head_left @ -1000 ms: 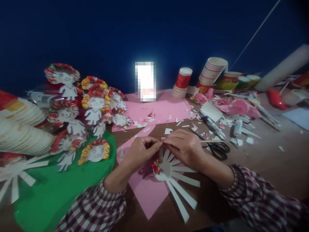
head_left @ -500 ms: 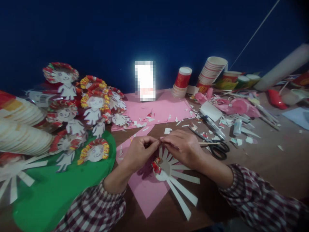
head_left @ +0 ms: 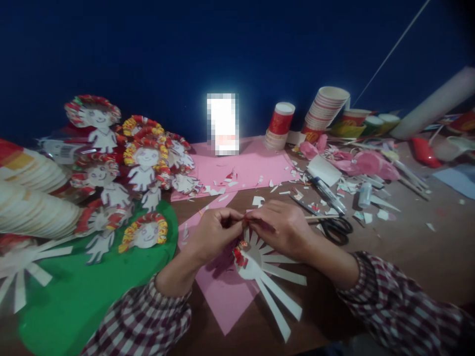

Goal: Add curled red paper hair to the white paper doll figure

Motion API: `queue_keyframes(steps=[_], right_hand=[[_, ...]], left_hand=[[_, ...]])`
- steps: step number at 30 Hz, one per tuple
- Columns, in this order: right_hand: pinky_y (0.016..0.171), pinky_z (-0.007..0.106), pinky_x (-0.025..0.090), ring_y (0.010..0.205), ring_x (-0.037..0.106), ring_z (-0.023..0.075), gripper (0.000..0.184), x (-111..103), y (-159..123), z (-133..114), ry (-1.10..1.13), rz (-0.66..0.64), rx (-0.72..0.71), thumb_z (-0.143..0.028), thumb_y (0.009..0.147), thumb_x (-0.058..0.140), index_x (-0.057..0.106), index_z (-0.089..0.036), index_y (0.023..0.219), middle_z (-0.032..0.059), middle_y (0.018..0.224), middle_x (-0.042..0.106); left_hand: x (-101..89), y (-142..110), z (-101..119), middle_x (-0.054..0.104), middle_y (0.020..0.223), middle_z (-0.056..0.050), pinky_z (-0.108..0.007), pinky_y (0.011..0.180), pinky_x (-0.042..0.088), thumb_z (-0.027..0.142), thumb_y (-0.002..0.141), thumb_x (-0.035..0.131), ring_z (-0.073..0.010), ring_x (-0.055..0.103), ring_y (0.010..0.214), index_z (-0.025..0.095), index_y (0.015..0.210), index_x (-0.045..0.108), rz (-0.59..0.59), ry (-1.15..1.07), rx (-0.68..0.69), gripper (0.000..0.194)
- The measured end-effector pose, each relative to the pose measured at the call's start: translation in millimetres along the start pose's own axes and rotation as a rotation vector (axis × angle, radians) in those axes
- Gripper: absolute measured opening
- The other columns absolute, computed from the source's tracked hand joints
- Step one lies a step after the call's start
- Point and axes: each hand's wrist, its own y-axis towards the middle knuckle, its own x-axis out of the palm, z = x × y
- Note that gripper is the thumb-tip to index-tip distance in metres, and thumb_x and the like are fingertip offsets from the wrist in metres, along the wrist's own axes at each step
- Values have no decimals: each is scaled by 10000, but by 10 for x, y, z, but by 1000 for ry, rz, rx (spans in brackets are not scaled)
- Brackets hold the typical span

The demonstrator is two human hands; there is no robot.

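Cutout [head_left: 254, 258] is laid across pink sheet's [head_left: 225, 304] right edge, some strips [head_left: 284, 294] splayed over table [head_left: 326, 316], prob. for room. One held strip [head_left: 246, 229] is pinched by L hand [head_left: 216, 231] & R hand [head_left: 281, 226], fingertips closed together, prob. for fine control.

Pink paper [head_left: 226, 304] is spread on the brown table [head_left: 419, 252] beneath the grip. Green card [head_left: 92, 291] is laid left of it, scissors [head_left: 330, 227] right.

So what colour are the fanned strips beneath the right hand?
White strips; clearest in head view.
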Motion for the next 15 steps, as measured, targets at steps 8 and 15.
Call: queue_keyframes(steps=[8, 15], right_hand=[[778, 290, 465, 830, 601, 151, 158, -23, -5, -4, 14, 14, -85, -221, 900, 491, 638, -173, 932, 46, 878, 674], [786, 293, 473, 851, 604, 155, 151, -23, -8, -19, 20, 44, -85, -222, 891, 508, 643, -179, 941, 47, 899, 675]], left_hand=[[-3, -5, 19, 659, 674, -49, -221, 536, 453, 271, 749, 610, -118, 582, 571, 109, 852, 664, -33, -47, -55, 199], [2, 0, 40, 657, 670, -32, -208, 538, 449, 199, 686, 637, -110, 585, 571, 105, 873, 658, -39, -100, -111, 210]])
